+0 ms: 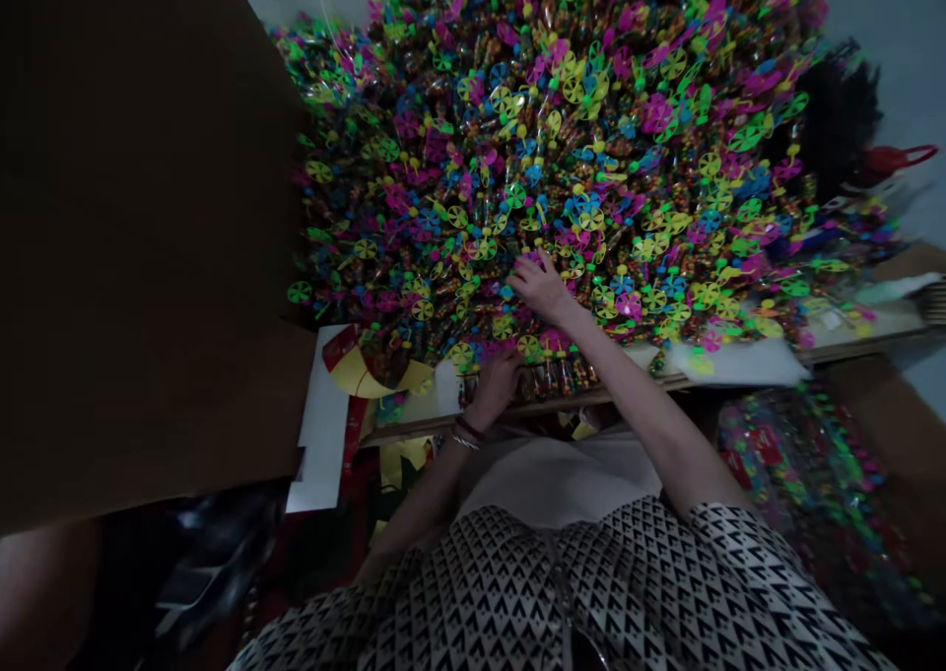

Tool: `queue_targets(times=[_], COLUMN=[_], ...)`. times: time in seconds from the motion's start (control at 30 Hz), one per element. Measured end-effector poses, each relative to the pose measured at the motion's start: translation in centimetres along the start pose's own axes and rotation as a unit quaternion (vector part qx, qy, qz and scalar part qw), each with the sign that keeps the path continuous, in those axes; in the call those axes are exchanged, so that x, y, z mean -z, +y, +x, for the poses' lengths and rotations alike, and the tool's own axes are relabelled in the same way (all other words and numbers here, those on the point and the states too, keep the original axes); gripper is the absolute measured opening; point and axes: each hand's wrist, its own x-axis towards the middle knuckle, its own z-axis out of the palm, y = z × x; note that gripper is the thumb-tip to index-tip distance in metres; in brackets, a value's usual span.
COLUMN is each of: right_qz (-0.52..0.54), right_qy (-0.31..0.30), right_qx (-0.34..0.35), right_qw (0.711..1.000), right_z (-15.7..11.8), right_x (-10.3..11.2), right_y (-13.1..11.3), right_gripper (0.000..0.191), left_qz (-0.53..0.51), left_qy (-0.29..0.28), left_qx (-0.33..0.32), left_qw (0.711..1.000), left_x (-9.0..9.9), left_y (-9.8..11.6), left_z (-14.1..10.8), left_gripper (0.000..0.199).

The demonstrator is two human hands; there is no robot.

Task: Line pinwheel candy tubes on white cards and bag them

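Note:
A huge heap of clear plastic tubes [547,149] filled with coloured candy beads covers the board, each tube topped by a pinwheel in yellow, green, pink or blue. My right hand [543,290] lies on the heap's near part with its fingers spread. My left hand [494,387] curls over the front row of tubes [551,379] by the wooden board edge [517,417]. Its fingers hide whether it grips a tube. Dark bracelets circle my left wrist.
A large brown cardboard sheet [148,237] fills the left side. Yellow and red printed paper [362,370] lies on white paper near the heap. A clear bag of similar colourful tubes [798,474] sits at lower right. Black material [835,119] and a red handle [898,159] lie at right.

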Motion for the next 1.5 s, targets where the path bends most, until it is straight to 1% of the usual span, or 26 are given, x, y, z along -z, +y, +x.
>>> queue_targets(times=[0.07, 0.13, 0.17, 0.27, 0.3, 0.37, 0.47, 0.6, 0.67, 0.77, 0.87, 1.0, 1.17, 1.33, 1.43, 1.5], right_qz=[0.035, 0.079, 0.096, 0.092, 0.073, 0.035, 0.028, 0.056, 0.058, 0.06, 0.067, 0.074, 0.043, 0.023, 0.025, 0.024], right_qy=[-0.023, -0.068, -0.095, -0.165, -0.173, -0.165, -0.123, -0.082, -0.075, -0.081, -0.084, -0.082, -0.139, -0.156, -0.156, -0.151], right_qx=[-0.082, -0.182, -0.222, -0.3, -0.322, -0.353, -0.357, -0.342, -0.344, -0.352, -0.37, -0.387, -0.397, -0.382, -0.375, -0.374], right_qw=[0.996, 0.978, 0.966, 0.935, 0.928, 0.92, 0.926, 0.935, 0.934, 0.931, 0.923, 0.915, 0.906, 0.911, 0.914, 0.915], right_z=[-2.2, -4.8, -6.1, -9.2, -10.0, -11.1, -12.6, -14.2, -14.6, -14.5, -14.0, -13.6, -13.2, -13.2, -13.1, -12.8], right_x=[1.6, 2.7, 2.9, 2.6, 2.2, 1.2, -0.4, -2.1, -2.7, -3.4, -3.6, -3.4, -3.2, -2.9, -3.0, -3.2], right_y=[-0.8, -2.0, -2.7, -5.7, -6.8, -8.9, -11.3, -12.9, -13.4, -13.8, -14.1, -14.5, -14.9, -14.3, -14.1, -14.4], right_gripper=[0.034, 0.045, 0.048, 0.044, 0.042, 0.039, 0.041, 0.045, 0.047, 0.048, 0.049, 0.049, 0.051, 0.052, 0.054, 0.056], left_qz=[-0.008, -0.011, -0.012, -0.019, -0.021, -0.027, -0.044, -0.057, -0.06, -0.061, -0.054, -0.047, -0.019, -0.012, -0.013, -0.012], left_qy=[0.003, 0.001, 0.0, 0.002, 0.002, -0.001, -0.003, -0.01, -0.008, -0.004, -0.004, -0.011, -0.018, -0.027, -0.016, -0.011], left_qx=[0.005, 0.005, 0.002, -0.005, -0.006, -0.005, -0.005, -0.008, -0.009, -0.013, -0.016, -0.023, -0.025, -0.02, -0.016, -0.015], left_qw=[1.0, 1.0, 1.0, 1.0, 1.0, 1.0, 0.999, 0.998, 0.998, 0.998, 0.998, 0.999, 0.999, 0.999, 1.0, 1.0], left_x=[-0.3, -0.5, -0.5, -0.4, -0.3, -0.2, 0.1, 0.3, 0.3, 0.1, 0.2, 0.4, 0.4, 0.5, 0.3, 0.1], left_y=[-0.6, -0.9, -1.1, -1.1, -1.0, -0.8, -0.6, -0.6, -0.7, -0.8, -0.8, -0.8, -0.5, -0.1, -0.2, -0.4], left_z=[0.2, 0.5, 0.6, 0.6, 0.6, 0.5, 0.4, 0.3, 0.3, 0.2, 0.2, 0.3, 0.5, 0.6, 0.5, 0.5], left_gripper=[0.019, 0.018, 0.018, 0.018, 0.019, 0.019, 0.022, 0.025, 0.025, 0.024, 0.024, 0.023, 0.026, 0.027, 0.027, 0.026])
